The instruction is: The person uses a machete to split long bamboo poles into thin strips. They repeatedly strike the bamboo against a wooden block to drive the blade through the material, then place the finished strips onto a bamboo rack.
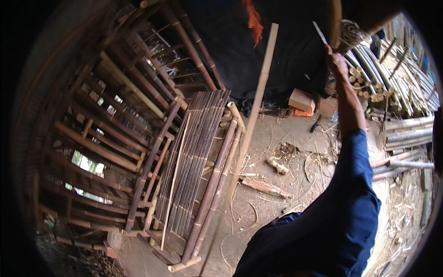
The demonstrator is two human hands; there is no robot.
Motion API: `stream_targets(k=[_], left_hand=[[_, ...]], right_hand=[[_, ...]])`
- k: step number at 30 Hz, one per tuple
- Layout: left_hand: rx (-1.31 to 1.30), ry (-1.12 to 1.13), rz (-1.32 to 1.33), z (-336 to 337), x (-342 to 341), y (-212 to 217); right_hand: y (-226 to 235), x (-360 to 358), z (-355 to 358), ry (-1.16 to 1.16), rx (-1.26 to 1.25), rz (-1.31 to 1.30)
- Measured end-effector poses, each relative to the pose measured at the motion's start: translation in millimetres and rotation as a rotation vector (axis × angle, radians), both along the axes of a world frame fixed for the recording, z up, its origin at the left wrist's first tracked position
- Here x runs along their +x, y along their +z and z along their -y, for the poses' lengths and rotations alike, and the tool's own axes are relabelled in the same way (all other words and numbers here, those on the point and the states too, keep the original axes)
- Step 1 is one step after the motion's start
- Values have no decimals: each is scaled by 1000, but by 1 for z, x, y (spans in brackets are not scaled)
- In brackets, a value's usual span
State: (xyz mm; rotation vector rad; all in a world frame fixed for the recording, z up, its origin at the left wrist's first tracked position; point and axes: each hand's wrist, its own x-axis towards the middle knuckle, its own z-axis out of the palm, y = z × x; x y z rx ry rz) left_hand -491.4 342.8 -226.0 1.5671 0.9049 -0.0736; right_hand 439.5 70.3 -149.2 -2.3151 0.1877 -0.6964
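My right hand (338, 63) reaches far out at the upper right, at the end of a bare forearm and a navy sleeve. Its fingers are closed round a thin, pale, blade-like tool (319, 32) that points up and to the left. Whether this is a knife or a narrow strip is too small to make out. Just beside the hand stands a thick bamboo post (335, 21), with a coil of cord or cane strips (351, 33) to its right. My left hand is out of the picture.
A bamboo bench or bed frame (212, 194) with dark slats (191, 152) stands left of me. A long pale bamboo strip (260, 87) leans upright beyond it. Cut poles (376, 74) are stacked at right. Shavings, a bamboo offcut (277, 165) and a cardboard box (302, 99) lie on the floor.
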Motion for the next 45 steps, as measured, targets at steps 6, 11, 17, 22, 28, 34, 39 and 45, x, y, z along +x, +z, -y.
stream_targets(k=[6,11,17,22,28,34,39,45], left_hand=[[428,-63,137,-4,188,-39],[433,-88,537,-8,326,-26],[313,-191,522,1,318,-39],[505,-366,357,39,238,-21],[338,-284,30,51,166,-38],[-201,-359,381,28,250,-45],[-110,-99,445,39,381,-58],[518,-68,484,36,353,-78]], right_hand=[[-88,-166,-96,561,-251,109],[-175,-403,-155,1320,-443,-18],[-154,-368,-174,1146,-317,-169],[-153,-185,-142,553,-376,262],[-100,-188,-126,992,859,-450],[-120,-225,-156,969,1121,-475],[-119,-275,-155,1155,263,-374],[-162,-236,-113,810,-409,354]])
